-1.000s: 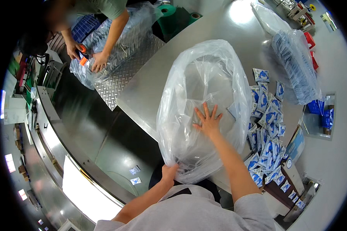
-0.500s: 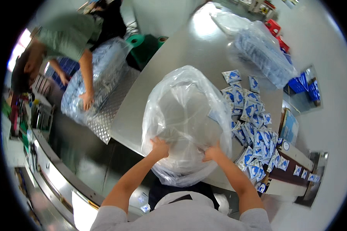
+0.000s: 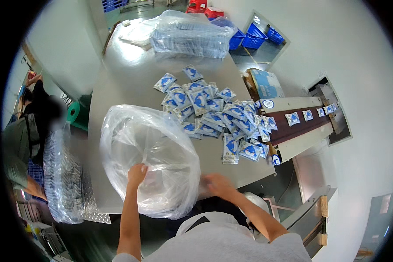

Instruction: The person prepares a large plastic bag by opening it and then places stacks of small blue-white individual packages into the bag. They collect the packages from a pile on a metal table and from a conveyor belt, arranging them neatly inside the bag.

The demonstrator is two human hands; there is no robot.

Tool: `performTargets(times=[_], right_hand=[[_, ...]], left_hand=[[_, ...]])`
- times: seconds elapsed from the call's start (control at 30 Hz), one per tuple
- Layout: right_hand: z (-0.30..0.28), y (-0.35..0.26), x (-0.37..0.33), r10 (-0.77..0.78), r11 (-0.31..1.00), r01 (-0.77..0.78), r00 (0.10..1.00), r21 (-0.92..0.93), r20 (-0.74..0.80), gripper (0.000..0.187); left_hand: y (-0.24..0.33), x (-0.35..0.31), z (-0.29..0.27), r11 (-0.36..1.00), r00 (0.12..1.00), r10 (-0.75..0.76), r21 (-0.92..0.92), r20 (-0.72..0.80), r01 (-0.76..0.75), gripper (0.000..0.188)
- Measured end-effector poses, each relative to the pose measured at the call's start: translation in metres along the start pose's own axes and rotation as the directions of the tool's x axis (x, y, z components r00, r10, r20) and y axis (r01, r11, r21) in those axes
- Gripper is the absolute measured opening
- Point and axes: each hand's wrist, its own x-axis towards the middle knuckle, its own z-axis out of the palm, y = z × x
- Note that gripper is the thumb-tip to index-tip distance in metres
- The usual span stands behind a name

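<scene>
One clear plastic bag (image 3: 187,153) lies spread wide at the near edge of the metal table (image 3: 131,87), its mouth ringed by loose, crumpled film. The person's left hand (image 3: 137,174) is within that ring, fingers curled in and, as I judge it, pinching the film. The right hand (image 3: 219,185) is just beside the bag's right side, over the table edge; it is blurred, so I cannot tell how its fingers stand, though I make out nothing in it.

By my reading, the opening out is largely done and the bag looks unfilled, though glare and folds could hide something small. A heap of blue-and-white sachets (image 3: 200,100) lies just beyond and to the right, all loose outside the bag as far as I can see.

From the right, a conveyor belt (image 3: 299,124) carries more sachets in a spaced row, its end close by the heap. At the table's far end sits a packed clear bag (image 3: 192,43), which seems finished with. Off to the left, another full bag (image 3: 63,174) rests near a co-worker's sleeve (image 3: 15,174).
</scene>
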Motion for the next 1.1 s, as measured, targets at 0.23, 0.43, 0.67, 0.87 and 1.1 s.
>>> performTargets(times=[0.23,0.43,0.67,0.87,1.1], right_hand=[[-0.130,0.232,-0.092,0.147,0.913,-0.333,0.806,-0.235,-0.573,0.085],[-0.211,0.300,-0.007,0.182,0.955,-0.247,0.927,-0.167,-0.327,0.107],[-0.183,0.320,0.045,-0.051,0.928,-0.057,0.959,-0.368,-0.277,0.112],[-0.180,0.318,0.077,-0.036,0.925,-0.075,0.959,-0.372,-0.282,0.114],[-0.158,0.268,0.159,-0.079,0.947,-0.022,0.952,-0.320,-0.297,0.109]], left_hand=[[0.236,-0.025,0.029,0.789,0.920,0.240,-0.490,-0.311,-0.371,0.023],[0.345,-0.021,0.135,0.773,0.779,0.624,0.188,-0.053,-0.606,0.049],[0.388,0.000,0.173,0.859,0.864,0.501,0.143,-0.036,-0.492,0.065],[0.434,0.046,0.185,0.806,0.831,0.540,0.204,0.134,-0.556,0.078],[0.348,0.120,0.191,0.824,0.791,0.559,0.270,-0.249,-0.498,0.057]])
